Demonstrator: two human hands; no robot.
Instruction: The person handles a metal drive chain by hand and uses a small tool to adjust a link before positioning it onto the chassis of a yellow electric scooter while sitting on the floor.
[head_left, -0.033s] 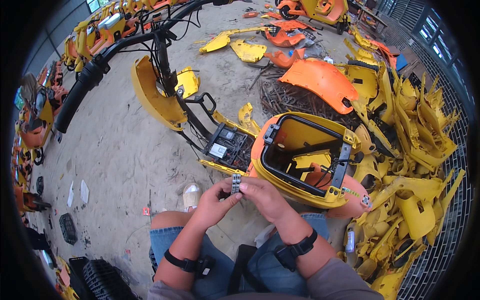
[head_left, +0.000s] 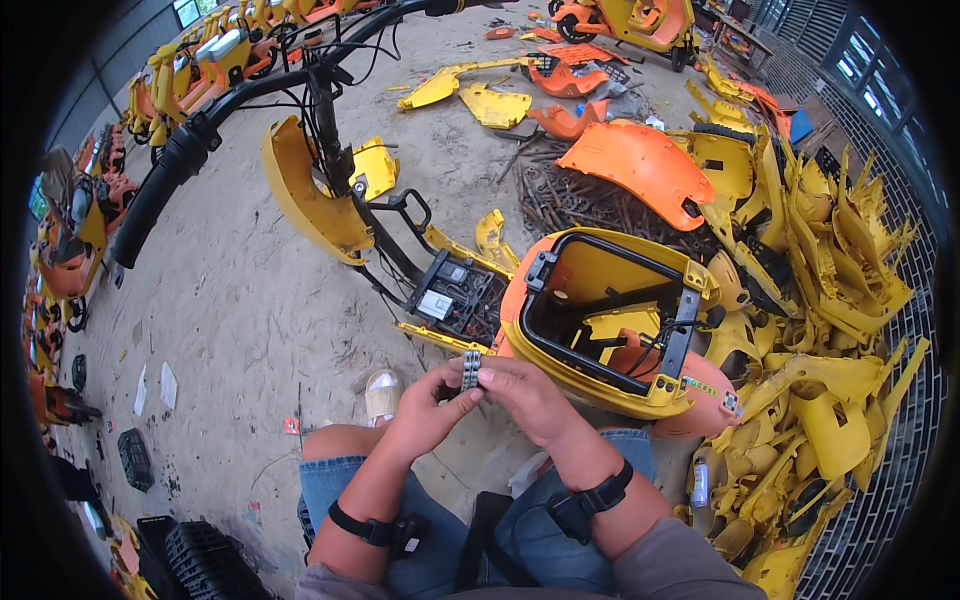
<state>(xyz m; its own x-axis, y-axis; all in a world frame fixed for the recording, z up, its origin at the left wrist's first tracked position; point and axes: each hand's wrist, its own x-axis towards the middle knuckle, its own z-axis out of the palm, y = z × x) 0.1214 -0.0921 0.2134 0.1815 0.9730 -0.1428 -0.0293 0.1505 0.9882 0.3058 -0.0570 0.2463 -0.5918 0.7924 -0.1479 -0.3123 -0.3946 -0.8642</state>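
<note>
A small silvery piece (head_left: 471, 369), ridged in short rows, stands upright between my fingertips above my knees; its exact kind is too small to make out. My left hand (head_left: 430, 405) pinches it from the left with thumb and fingers. From the other side, the fingers of my right hand (head_left: 527, 398) close on it too. Just beyond my hands is a partly stripped scooter. Its yellow and orange rear body (head_left: 600, 385) has an open, black-rimmed hollow with loose wires inside. A black box of electrical parts (head_left: 450, 292) sits exposed on its floor section.
The scooter's black handlebar (head_left: 165, 180) arches over the upper left. Yellow broken panels (head_left: 840, 430) are heaped along the right wall. An orange panel (head_left: 640, 170) lies on a pile of metal bits. A spray can (head_left: 700, 483) rests among the panels. Several scooters (head_left: 180, 85) stand at the back.
</note>
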